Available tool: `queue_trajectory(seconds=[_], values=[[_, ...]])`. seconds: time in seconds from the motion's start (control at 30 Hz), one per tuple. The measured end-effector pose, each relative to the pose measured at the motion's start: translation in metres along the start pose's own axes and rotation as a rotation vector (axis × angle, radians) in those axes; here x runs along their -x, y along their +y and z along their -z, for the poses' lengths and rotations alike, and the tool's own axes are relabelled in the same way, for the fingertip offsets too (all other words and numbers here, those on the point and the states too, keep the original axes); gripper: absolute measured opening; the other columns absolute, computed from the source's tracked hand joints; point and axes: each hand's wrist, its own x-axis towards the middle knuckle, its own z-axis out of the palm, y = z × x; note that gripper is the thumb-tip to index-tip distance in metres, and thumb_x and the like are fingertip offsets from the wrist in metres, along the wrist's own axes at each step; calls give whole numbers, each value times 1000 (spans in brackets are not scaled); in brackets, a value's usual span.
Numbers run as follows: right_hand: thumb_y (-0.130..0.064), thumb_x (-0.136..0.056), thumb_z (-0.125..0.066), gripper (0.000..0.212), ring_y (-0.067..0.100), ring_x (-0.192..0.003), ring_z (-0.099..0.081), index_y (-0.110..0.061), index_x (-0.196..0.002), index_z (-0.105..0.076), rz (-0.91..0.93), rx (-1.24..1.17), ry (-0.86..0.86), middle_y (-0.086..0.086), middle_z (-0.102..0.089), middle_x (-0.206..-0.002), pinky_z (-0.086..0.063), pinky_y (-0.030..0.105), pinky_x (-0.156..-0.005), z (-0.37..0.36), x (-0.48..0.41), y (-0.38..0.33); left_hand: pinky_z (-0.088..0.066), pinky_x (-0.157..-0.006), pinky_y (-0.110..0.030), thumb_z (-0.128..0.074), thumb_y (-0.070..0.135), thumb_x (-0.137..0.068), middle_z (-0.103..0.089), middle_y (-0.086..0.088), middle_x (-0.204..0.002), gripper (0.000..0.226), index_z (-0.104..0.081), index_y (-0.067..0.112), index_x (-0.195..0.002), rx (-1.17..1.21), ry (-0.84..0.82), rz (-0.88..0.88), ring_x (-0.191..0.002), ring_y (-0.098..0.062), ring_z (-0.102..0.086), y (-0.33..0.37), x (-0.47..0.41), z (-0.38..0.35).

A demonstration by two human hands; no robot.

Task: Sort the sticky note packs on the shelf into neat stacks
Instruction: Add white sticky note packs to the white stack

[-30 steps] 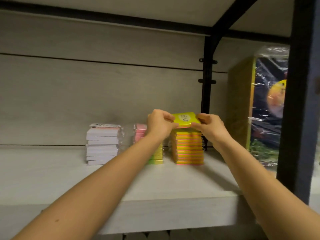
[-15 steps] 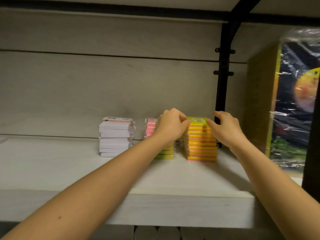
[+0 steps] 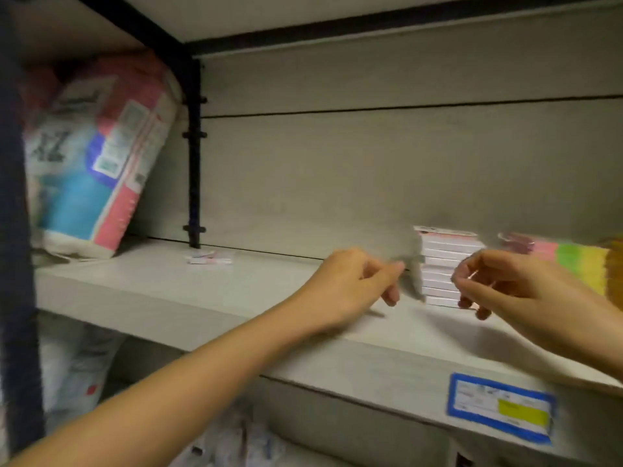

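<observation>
White sticky note packs stacked, seemingly neat; both hands loosely curled, empty.

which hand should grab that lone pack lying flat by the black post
Left. The left hand looks empty and is nearer the small loose white pack; the right hand sits farther right, before the white stack.

We see a matt, pale wood-grain shelf under our empty, loosely curled left hand and right hand. Between them stands a white paper pack stack, its top wrapped in glossy film. Far left of the hands, a shiny plastic bag leans by a matt black metal post. A glossy blue label sits below our right hand.
</observation>
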Motion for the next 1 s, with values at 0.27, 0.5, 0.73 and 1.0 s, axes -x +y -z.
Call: queue_trajectory(seconds=[0.27,0.5,0.73,1.0], values=[[-36,-89,-51,14,-3,-62,-65,-30,-82,-62,15,54,-179,-15,-70,-70,-52,25,-72,-104,-75,-146,-45,-83,-26,-44,31,-95,-74,0,-92,37,-72,11,-82,-158,-16,125,-81,-14,-62,-129,34,144],[-24,-95,-42,31,17,-81,-63,-5,-108,-64,-145,90,-438,5,-70,-103,-51,23,-70,-171,-149,-200,-40,-74,-28,-48,20,-92,-59,-6,-89,22,-61,13,-75,-131,-38,430,-86,-23,-53,-225,9,211],[-30,-99,-33,38,31,-110,-52,-2,-115,-52,-241,71,-428,15,-52,-120,-42,36,-95,-221,-208,-217,-34,-73,-25,-42,33,-94,-56,-18,-114,33,-58,7,-105,-311,-217,565,-95,-27,-49,-267,-26,203],[-31,-95,-43,39,25,-113,-50,-10,-127,-48,-349,-136,-407,12,-52,-126,-39,31,-99,-255,-211,-210,-37,-68,-27,-60,25,-83,-50,-2,-93,16,-50,15,-90,30,-105,585,-89,-20,-48,-282,-28,198]])
